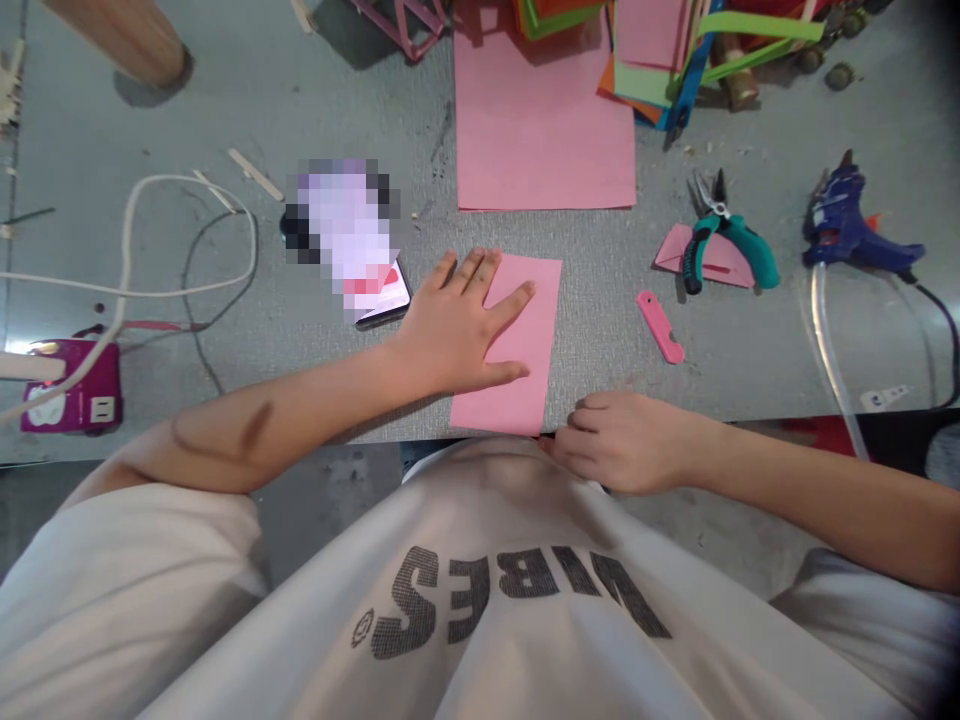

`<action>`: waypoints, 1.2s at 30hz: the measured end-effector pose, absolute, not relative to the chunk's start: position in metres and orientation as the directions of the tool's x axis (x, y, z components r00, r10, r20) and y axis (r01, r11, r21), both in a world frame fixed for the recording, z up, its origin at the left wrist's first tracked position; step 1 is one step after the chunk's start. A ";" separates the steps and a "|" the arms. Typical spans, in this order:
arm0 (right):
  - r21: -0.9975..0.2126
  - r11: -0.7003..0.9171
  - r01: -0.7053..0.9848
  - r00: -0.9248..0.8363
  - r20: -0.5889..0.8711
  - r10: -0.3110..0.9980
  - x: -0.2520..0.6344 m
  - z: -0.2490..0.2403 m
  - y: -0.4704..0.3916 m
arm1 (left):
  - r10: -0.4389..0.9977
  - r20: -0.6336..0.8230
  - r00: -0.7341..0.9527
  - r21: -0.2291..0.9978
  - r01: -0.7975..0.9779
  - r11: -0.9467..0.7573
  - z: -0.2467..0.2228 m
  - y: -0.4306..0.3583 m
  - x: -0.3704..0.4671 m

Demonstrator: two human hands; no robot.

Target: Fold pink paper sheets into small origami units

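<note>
My left hand (pixel 457 325) lies flat and open on the small pink sheet (pixel 517 345) at the centre of the frame, fingers spread across its left half, pressing it to the grey bench (pixel 315 330). My right hand (pixel 619 440) is curled at the sheet's lower right corner, its grip pinched there at the bench edge. A phone (pixel 382 295) sits just left of my left hand. A pink cutter (pixel 660 326) lies right of the sheet; green-handled pliers (pixel 724 240) and a blue glue gun (pixel 851 225) lie farther right. A larger pink sheet (pixel 544 130) lies above.
</note>
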State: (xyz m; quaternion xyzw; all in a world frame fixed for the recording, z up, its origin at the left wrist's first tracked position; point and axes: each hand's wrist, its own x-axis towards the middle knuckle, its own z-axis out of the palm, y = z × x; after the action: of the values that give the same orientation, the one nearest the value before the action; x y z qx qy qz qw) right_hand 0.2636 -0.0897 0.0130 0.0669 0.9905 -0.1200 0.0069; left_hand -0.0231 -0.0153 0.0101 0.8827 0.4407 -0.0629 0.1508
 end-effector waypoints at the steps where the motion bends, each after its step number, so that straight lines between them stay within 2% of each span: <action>1: -0.221 0.968 0.116 -0.992 0.023 0.124 0.266 0.015 -0.086 | 0.768 -0.234 0.596 0.219 0.802 -0.556 0.008 -0.013 -0.023; 3: -0.207 0.971 0.120 -0.982 0.119 0.146 0.271 0.018 -0.077 | 0.780 -0.222 0.585 0.240 0.808 -0.538 0.005 -0.010 -0.024; 6: -0.219 0.963 0.157 -0.967 0.165 0.195 0.275 0.014 -0.067 | 0.784 -0.219 0.581 0.261 0.809 -0.527 0.002 -0.006 -0.023; 15: -0.291 0.949 0.124 -0.981 0.108 0.161 0.271 -0.003 -0.067 | 0.779 -0.244 0.577 0.247 0.814 -0.526 0.007 -0.008 -0.021; 18: -0.208 0.943 0.258 -0.958 0.070 0.278 0.270 0.000 -0.056 | 0.782 -0.234 0.577 0.237 0.814 -0.530 0.007 -0.008 -0.021; 21: -0.091 0.901 0.424 -0.905 -0.035 0.423 0.267 0.005 -0.041 | 0.779 -0.223 0.585 0.228 0.809 -0.542 0.007 -0.009 -0.021; 24: -0.037 0.852 0.523 -0.847 -0.133 0.514 0.267 0.009 -0.023 | 0.776 -0.217 0.593 0.229 0.803 -0.550 0.008 -0.010 -0.021; 28: -0.017 0.793 0.609 -0.781 -0.187 0.596 0.270 0.015 0.000 | 0.775 -0.214 0.594 0.231 0.802 -0.551 0.011 -0.011 -0.021; 36: -0.038 0.681 0.731 -0.674 -0.195 0.712 0.265 0.021 0.030 | 0.774 -0.204 0.600 0.224 0.798 -0.560 0.008 -0.010 -0.021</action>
State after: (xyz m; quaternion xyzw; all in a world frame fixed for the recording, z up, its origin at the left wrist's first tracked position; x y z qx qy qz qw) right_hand 0.2649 0.0302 0.0209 0.3952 0.9131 -0.0564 0.0826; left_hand -0.0206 -0.0098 0.0076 0.8821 0.4455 -0.0410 0.1475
